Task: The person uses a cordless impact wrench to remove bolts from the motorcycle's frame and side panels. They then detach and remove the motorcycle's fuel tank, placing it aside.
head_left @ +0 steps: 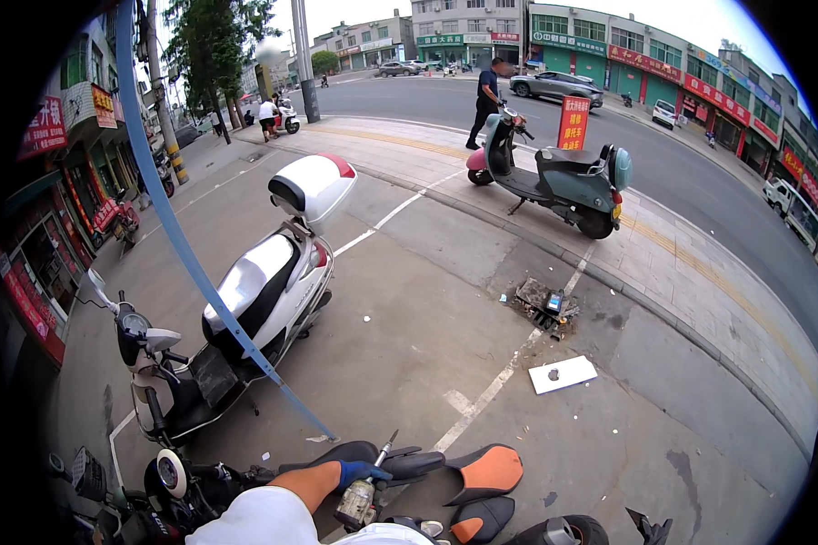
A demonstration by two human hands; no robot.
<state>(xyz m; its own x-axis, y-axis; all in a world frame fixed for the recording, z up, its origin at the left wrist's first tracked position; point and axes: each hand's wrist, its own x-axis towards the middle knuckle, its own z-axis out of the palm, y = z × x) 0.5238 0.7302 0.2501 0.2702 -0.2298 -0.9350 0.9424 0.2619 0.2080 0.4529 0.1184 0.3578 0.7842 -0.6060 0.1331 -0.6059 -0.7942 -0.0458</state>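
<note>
My left hand (362, 472), in a blue glove, reaches in from the lower left under a white sleeve. Its fingers close round the neck of a worn power drill (358, 501), whose long bit points up and slightly right. Just beyond the hand lie black plastic-looking panels (409, 464). Right of them, on the ground, is a black-and-orange motorcycle seat (493, 469); a smaller black-and-orange seat piece (482, 520) lies nearer me. No part of my right hand shows.
A white scooter (264, 282) stands at left behind a slanting blue pole (195, 250). Ahead are a green scooter (559, 182), a red sign (573, 123) and a person in dark clothes (486, 102). A white board (563, 374) lies beside a pile of dark parts (538, 307).
</note>
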